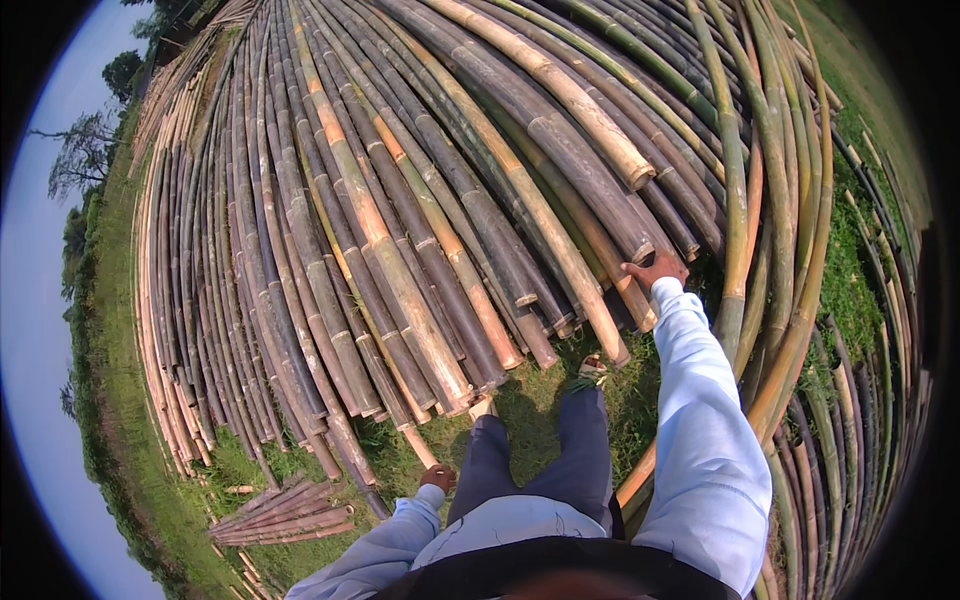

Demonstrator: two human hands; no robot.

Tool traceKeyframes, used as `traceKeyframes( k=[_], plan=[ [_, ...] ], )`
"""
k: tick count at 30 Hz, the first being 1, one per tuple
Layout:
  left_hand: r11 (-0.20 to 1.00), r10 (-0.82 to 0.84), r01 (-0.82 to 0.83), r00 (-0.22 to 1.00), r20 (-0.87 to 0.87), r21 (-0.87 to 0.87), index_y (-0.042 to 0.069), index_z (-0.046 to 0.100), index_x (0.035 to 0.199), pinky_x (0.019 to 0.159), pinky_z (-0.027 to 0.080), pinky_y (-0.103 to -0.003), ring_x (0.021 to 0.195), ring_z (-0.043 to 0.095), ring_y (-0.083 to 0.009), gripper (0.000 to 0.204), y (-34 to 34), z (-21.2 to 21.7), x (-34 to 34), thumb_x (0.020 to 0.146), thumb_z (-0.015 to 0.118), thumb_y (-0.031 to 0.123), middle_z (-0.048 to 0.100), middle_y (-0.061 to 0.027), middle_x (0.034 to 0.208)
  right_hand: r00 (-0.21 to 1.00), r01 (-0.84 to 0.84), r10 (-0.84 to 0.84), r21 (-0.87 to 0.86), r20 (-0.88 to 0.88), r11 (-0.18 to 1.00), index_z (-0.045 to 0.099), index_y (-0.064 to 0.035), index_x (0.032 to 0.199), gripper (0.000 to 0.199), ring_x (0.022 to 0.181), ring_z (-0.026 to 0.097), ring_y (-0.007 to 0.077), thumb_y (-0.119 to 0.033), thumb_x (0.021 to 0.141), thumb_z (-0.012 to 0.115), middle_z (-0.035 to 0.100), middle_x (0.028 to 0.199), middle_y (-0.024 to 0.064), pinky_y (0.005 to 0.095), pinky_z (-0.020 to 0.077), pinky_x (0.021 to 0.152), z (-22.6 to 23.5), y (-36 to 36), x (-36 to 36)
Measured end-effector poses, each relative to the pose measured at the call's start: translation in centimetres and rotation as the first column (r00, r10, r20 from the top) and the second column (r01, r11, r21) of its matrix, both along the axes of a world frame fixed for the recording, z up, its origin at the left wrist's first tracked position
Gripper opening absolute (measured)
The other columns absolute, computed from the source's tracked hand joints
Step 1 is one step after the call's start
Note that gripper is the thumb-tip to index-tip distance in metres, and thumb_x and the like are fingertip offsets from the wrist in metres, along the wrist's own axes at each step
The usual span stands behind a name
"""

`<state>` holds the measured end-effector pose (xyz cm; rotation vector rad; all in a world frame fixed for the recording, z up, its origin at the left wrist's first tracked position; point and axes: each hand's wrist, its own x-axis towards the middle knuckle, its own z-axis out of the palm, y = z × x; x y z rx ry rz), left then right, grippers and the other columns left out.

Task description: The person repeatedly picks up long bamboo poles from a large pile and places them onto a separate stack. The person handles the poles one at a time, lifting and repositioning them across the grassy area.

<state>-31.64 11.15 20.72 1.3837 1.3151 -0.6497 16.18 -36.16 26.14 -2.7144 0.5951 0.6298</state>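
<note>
My right hand [657,270] is stretched forward at the end of a thick, dark brown bamboo pole [590,190]. Its thumb and fingers spread around the cut end from the near side. Lower down, beside my left leg, my left hand [438,478] has its fingers curled. The pale tip of a thin bamboo pole [418,445] meets that hand, but whether the fingers grip it is hidden. Beside the right hand's pole, a lighter pole with a pale cut end [632,170] lies on top of the pile.
A broad pile of long bamboo poles [370,230] fans out ahead. Long green-yellow poles [735,200] bend past my right arm, with more poles [850,430] beyond. Short cut pieces [285,515] lie at the left on grass [530,405]. My feet stand close to the pile's near ends.
</note>
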Motion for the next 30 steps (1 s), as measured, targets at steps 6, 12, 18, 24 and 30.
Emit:
traceKeyframes(
  k=[6, 12, 18, 24, 30],
  plan=[
    [0.965, 0.21, -0.184, 0.969, 0.132, -0.186, -0.003, 0.057, 0.105, 0.062, 0.052, -0.035, 0.071, 0.065, -0.0248, 0.031, 0.1, -1.2, 0.7, 0.077, 0.065, 0.008, 0.067, -0.0181, 0.09, 0.931, 0.014, -0.052, 0.108, 0.362, 0.994, 0.041, -0.0086, 0.133, 0.094, 0.124, 0.045, 0.0317, -0.03, 0.054, 0.087, 0.049, 0.133, 0.0145, 0.0431, 0.036, 0.103, -2.3, 1.8, 0.4],
    [0.999, 0.034, -0.034, 0.983, 0.178, -0.007, -0.004, 0.054, 0.098, 0.057, 0.049, -0.037, 0.067, 0.06, -0.0254, 0.023, 3.6, -3.5, -0.2, 0.077, 0.062, -0.001, 0.062, -0.0175, 0.084, 0.9, -0.096, 0.055, 0.076, 0.432, 0.992, 0.05, -0.0048, 0.103, 0.053, 0.104, 0.051, 0.0345, -0.022, 0.063, 0.081, 0.055, 0.104, 0.0155, 0.0441, 0.0407, 0.09, -1.6, 8.6, -2.5],
    [0.97, -0.201, 0.185, 0.975, 0.093, 0.158, -0.001, 0.063, 0.098, 0.06, 0.051, -0.034, 0.064, 0.063, -0.0198, 0.029, 4.6, -0.1, 1.9, 0.076, 0.068, 0.016, 0.067, -0.0114, 0.078, 0.861, -0.429, 0.493, 0.343, -0.125, 0.836, 0.054, -0.0095, 0.126, 0.068, 0.122, 0.049, 0.027, -0.055, 0.076, 0.064, 0.053, 0.13, 0.0137, 0.0453, 0.0247, 0.11, -2.5, 27.7, -15.6],
    [0.985, -0.129, 0.099, 0.968, 0.215, 0.142, -0.004, 0.061, 0.105, 0.064, 0.053, -0.032, 0.069, 0.066, -0.0194, 0.03, 6.0, 0.3, 3.1, 0.08, 0.065, 0.011, 0.069, -0.0138, 0.086, 0.878, -0.388, 0.469, 0.438, -0.09, 0.811, 0.05, -0.003, 0.129, 0.067, 0.118, 0.05, 0.0356, -0.039, 0.076, 0.071, 0.05, 0.13, 0.0186, 0.0449, 0.0368, 0.102, -2.1, 29.9, -20.4],
    [0.94, -0.297, 0.293, 0.955, -0.003, 0.175, 0.004, 0.065, 0.102, 0.073, 0.053, -0.032, 0.079, 0.067, -0.021, 0.033, 6.9, -3.1, 2.3, 0.078, 0.068, 0.026, 0.069, -0.0117, 0.087, 0.978, -0.188, 0.172, 0.148, 0.114, 0.971, 0.052, -0.0073, 0.121, 0.055, 0.107, 0.055, 0.0351, -0.024, 0.073, 0.073, 0.057, 0.113, 0.017, 0.0448, 0.0442, 0.092, -3.5, 17.2, -18.1]
  ],
)
